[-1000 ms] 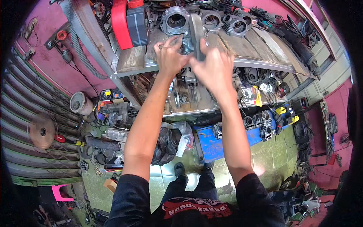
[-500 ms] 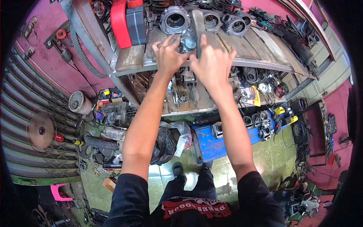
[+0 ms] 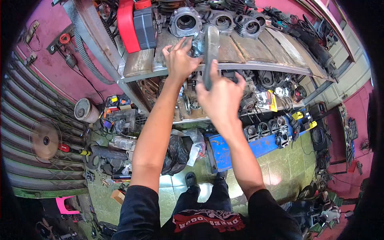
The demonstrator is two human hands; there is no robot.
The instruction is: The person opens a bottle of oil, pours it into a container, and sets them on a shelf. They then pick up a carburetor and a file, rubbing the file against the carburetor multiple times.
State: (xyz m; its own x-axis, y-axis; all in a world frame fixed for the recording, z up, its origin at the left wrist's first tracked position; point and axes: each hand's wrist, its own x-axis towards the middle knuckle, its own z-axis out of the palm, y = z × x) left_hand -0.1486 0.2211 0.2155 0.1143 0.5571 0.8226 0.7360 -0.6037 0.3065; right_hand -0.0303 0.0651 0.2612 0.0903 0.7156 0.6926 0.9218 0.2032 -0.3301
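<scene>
My left hand (image 3: 180,58) is at the front edge of the wooden shelf, its fingers curled round a small shiny metal part (image 3: 197,47). The part rests at the boards' edge and is partly covered by my fingers and the bar. In my right hand (image 3: 222,98) is a long flat grey bar (image 3: 212,45), gripped by its lower end with the index finger laid along it. Its far end points away from me and overlaps the metal part's right side. Behind them stand engine cylinders, the nearest one (image 3: 185,22) just beyond the bar's tip.
A red and grey case (image 3: 128,28) stands left on the wooden shelf (image 3: 260,50). The lower shelf carries engine parts and a yellow packet (image 3: 273,100). Below is a blue bench (image 3: 222,156) with more cylinders. A black plastic bag (image 3: 176,156) and a fan (image 3: 46,140) are to the left.
My right hand has drawn the grey bar back toward me, so its far end sits lower over the part. My left hand stays nearly in place on the metal part.
</scene>
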